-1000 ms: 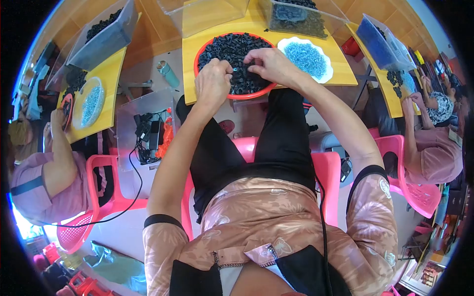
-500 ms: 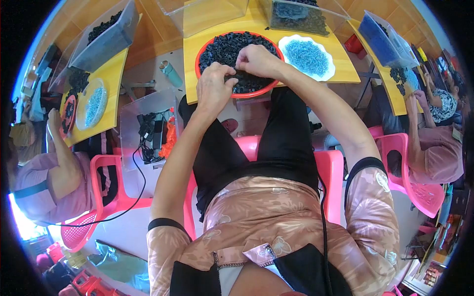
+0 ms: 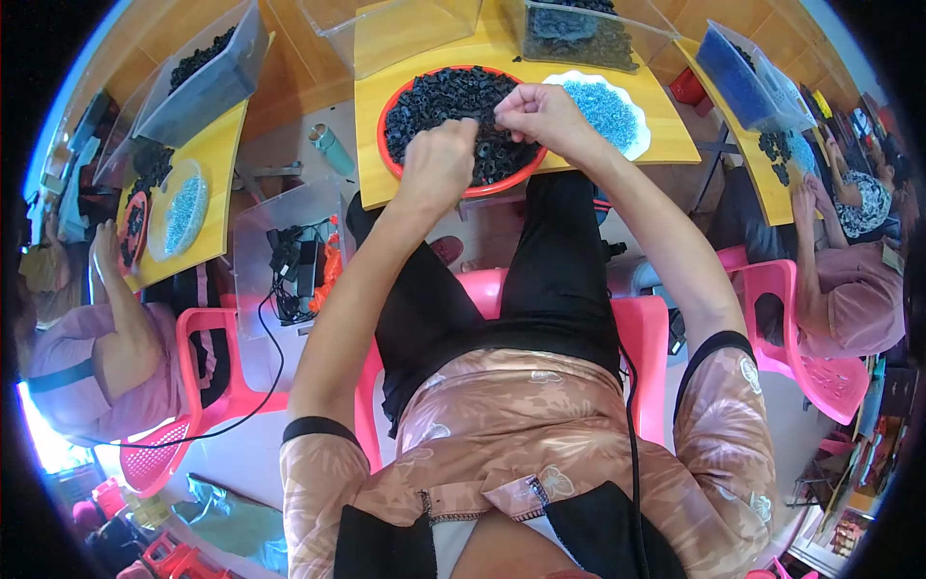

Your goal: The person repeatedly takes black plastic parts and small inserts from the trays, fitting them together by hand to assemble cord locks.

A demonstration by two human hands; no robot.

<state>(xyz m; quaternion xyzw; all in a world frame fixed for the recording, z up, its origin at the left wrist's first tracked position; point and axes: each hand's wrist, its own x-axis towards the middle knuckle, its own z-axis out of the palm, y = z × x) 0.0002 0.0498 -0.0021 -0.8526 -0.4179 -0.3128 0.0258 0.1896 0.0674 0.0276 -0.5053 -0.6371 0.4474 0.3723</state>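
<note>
Small black parts (image 3: 434, 101) fill a round red tray (image 3: 383, 159) on the yellow table. My left hand (image 3: 439, 164) is over the tray's near side, its fingers curled closed and their tips turned away from view. Over the tray's right side is my right hand (image 3: 545, 118), with thumb and fingertips pinched together. Whatever either hand holds is too small or hidden to make out. To the right of the tray, small clear-blue pieces (image 3: 600, 114) lie in a white scalloped plate (image 3: 640, 145), close beside my right hand.
Clear bins stand at the table's back, one bin (image 3: 579, 43) with dark parts inside. A green bottle (image 3: 331, 150) and a bin of cables (image 3: 253, 227) are at floor level on the left. Co-workers sit at a left table (image 3: 217, 183) and a right table (image 3: 762, 179).
My hands have moved apart. The right hand has shifted right toward the white plate, still pinched. The left hand has moved slightly right and turned, its fingers now curled in.
</note>
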